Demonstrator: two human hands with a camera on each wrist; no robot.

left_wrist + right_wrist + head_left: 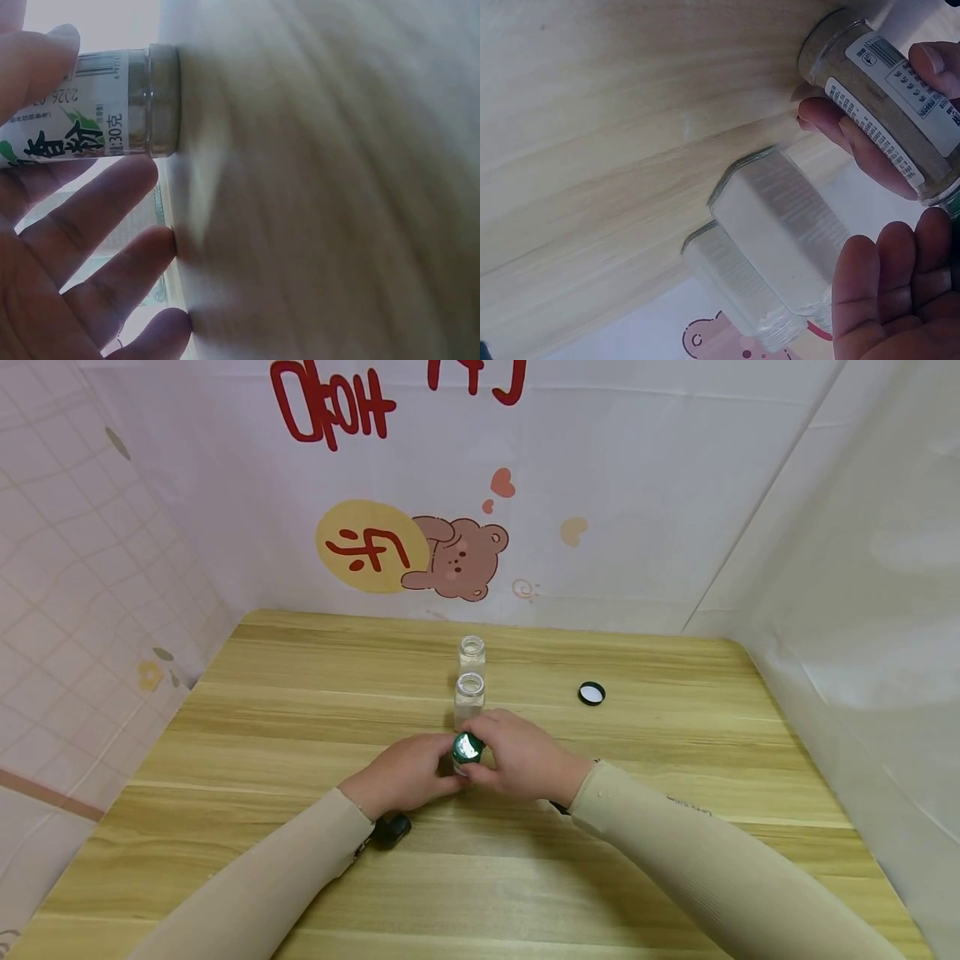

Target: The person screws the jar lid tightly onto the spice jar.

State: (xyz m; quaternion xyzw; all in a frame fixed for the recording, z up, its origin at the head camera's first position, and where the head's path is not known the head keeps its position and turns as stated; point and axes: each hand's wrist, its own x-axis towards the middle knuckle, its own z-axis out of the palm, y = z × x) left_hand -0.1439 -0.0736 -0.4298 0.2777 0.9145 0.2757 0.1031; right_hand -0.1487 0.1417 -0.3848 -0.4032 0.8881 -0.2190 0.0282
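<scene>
the left hand (405, 774) reaches in from the left, thumb and forefinger pinching the body of a clear powder jar (97, 127); its remaining fingers are spread loosely, off the jar. the right hand (525, 758) comes from the other side, thumb and forefinger set narrowly around the green cap (467, 748). so the jar lies between both hands, long axis upright, cap uppermost: left on the body, right at the top, neither hand nearer. its base is down at the desk (315, 693); i cannot tell whether it touches. just past the jar, almost in line, stands an uncapped glass jar (469, 706). well to the right, a black lid (592, 693) lies white lining up. farthest, a second glass jar (472, 653) stands right behind the first.
</scene>
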